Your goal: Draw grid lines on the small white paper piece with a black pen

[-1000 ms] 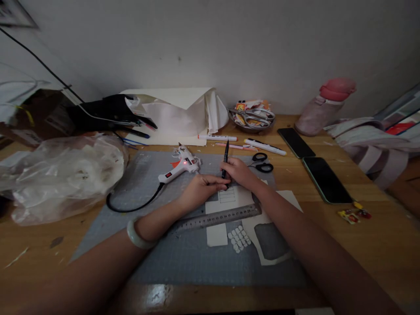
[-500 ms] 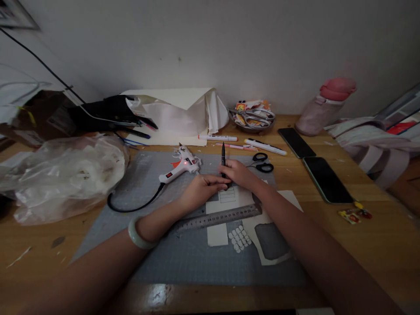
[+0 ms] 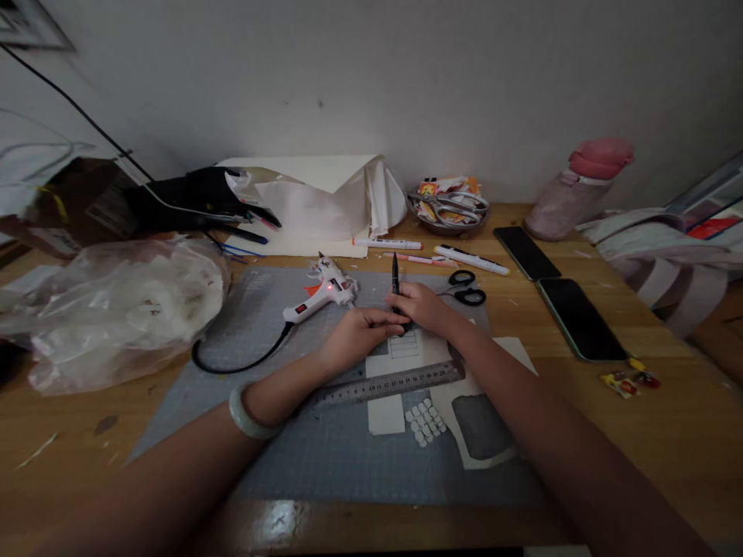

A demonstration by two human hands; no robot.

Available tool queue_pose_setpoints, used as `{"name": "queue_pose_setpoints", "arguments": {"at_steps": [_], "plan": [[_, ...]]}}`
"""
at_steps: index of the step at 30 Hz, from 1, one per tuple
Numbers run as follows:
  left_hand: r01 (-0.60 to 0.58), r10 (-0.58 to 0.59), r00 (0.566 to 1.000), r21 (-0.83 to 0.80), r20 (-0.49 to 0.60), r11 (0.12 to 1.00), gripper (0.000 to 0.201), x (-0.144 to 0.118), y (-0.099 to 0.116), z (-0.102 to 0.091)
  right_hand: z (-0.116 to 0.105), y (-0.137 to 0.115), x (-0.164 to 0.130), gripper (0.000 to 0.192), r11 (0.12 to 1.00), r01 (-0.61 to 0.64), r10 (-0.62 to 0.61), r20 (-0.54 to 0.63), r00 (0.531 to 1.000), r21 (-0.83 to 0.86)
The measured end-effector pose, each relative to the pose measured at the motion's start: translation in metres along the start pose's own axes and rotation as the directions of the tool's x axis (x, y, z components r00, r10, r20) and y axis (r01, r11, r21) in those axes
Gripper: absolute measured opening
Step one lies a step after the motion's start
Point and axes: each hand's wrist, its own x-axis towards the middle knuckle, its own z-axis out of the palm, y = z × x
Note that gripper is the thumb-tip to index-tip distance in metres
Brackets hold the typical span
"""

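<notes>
Head view: A person bends two bare hands over a grey cutting mat on a wooden table; the lower edge cuts off both forearms, and dim light softens detail.
Black pen: Held over the mat's far half, the pen stands nearly upright, its long axis rising from the card; the narrow upper end points up and slightly away, while the lower end is lost behind fingers.
Right hand: Thumb and fingers of the right hand pinch the pen around its lower part.
Left hand: Fingers of the left hand lie close together, thumb near fingertips, beside the pen's foot; whether they grip or merely press cannot be told.
Pale card: Ruled dark lines mark the card, partly covered by the hands.
Steel ruler: Near the hands, the ruler runs left to right, its right end slightly farther away; the left end's markings are hard to read.
Cutout sheet: At right, a sheet with an opening slips partly under the right forearm; small white pieces cluster to its left.
Glue gun: Left of the pen, a white glue gun shows a red light.
Scissors: To the right, black handles show on the scissors; their blades are mostly hidden.
</notes>
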Motion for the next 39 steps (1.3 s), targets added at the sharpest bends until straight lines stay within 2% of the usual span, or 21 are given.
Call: {"name": "queue_pose_setpoints", "arguments": {"at_steps": [25,39], "plan": [[-0.010,0.010,1.000,-0.005,-0.005,1.000,0.026,-0.0002,-0.0002,0.0003,-0.0001,0.0039,-0.0007,0.018,0.999,0.017,-0.016,-0.038,0.999,0.029],[0.040,-0.040,0.999,-0.021,-0.005,0.999,0.027,-0.0011,0.0034,0.0004,-0.0025,0.0025,-0.0032,0.019,0.997,-0.001,0.005,-0.055,0.998,0.074]]}}
